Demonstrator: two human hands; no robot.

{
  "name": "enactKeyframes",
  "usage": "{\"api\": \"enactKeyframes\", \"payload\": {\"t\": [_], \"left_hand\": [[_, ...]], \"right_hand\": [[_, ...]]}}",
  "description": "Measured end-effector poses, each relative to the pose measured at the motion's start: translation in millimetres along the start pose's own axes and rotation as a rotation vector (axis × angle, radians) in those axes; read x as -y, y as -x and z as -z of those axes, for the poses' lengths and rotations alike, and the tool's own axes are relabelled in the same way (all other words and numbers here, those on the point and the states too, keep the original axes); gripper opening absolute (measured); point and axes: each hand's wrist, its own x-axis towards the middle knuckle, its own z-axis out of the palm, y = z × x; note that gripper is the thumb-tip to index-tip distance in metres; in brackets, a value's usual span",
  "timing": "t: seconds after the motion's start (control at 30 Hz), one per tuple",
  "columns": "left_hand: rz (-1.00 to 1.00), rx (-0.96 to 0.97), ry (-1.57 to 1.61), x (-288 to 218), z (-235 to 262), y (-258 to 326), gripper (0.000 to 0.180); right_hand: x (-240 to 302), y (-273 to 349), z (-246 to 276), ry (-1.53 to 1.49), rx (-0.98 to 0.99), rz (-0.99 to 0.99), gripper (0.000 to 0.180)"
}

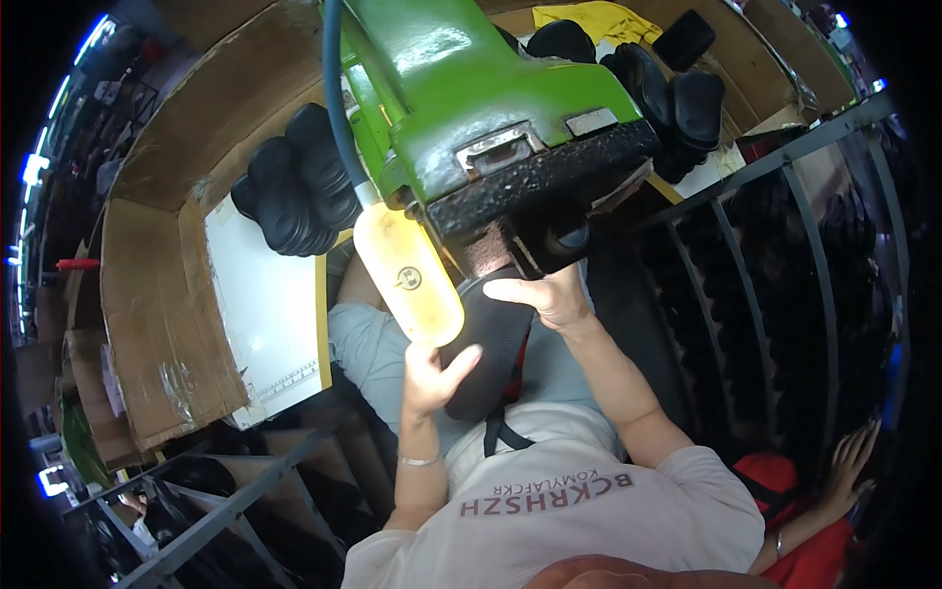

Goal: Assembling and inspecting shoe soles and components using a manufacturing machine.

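While a green machine point(471, 88) looms overhead, the person holds a black shoe sole point(491, 348) up beneath its dark underside. The left hand point(432, 378) closes around the sole's lower end, thumb across its face. The right hand point(545, 294) rests half-curled on the upper end, fingers flat, just under the machine. The sole looks light, rubbery and bendable, probably best gripped at both ends to keep it flat. A yellowish bottle point(407, 270) hangs beside it.
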Motion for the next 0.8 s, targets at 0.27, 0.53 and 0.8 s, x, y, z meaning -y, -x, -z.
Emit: {"api": "enactKeyframes", "payload": {"t": [0.27, 0.53, 0.8], "left_hand": [[-0.271, -0.285, -0.199, 12.5, -55.0, -34.2, 0.018], [-0.148, -0.253, 0.309, 3.2, -67.0, -20.3, 0.021], [-0.082, -0.111, 0.013, -25.9, -36.4, -45.0, 0.018]], "right_hand": [[-28.0, 105.3, 52.9, 0.233, 0.334, -0.513, 0.054], [11.6, 129.2, 124.5, 0.051, -0.232, -0.239, 0.026], [52.4, 20.8, 101.5, 0.165, -0.331, -0.011, 0.019]]}}
